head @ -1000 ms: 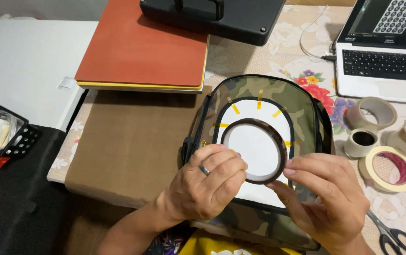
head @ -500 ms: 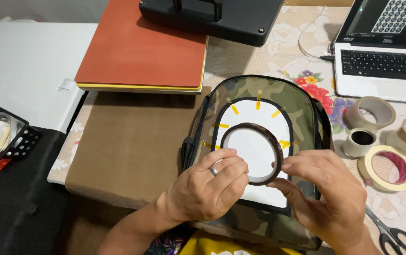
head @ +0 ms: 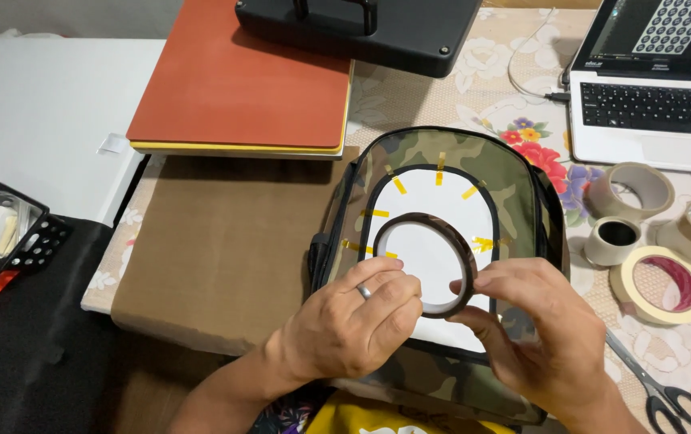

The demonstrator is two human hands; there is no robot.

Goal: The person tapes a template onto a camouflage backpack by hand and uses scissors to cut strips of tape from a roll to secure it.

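A brown tape roll [head: 424, 264] is gripped by the left hand [head: 349, 325] and right hand [head: 540, 337], low centre, over the white sheet [head: 442, 201] on a camouflage backpack [head: 514, 173].

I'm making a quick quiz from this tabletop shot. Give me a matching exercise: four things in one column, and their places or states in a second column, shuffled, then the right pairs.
Things:
1. dark tape roll
2. scissors
3. laptop
4. red mat

Places or states:
A. open, at the far right of the table
B. held between the left hand and the right hand, over the white sheet on the camouflage backpack
C. lying flat at the far left, on a yellow-edged slab
D. lying at the near right edge, handles toward the person

Pairs: 1-B, 2-D, 3-A, 4-C
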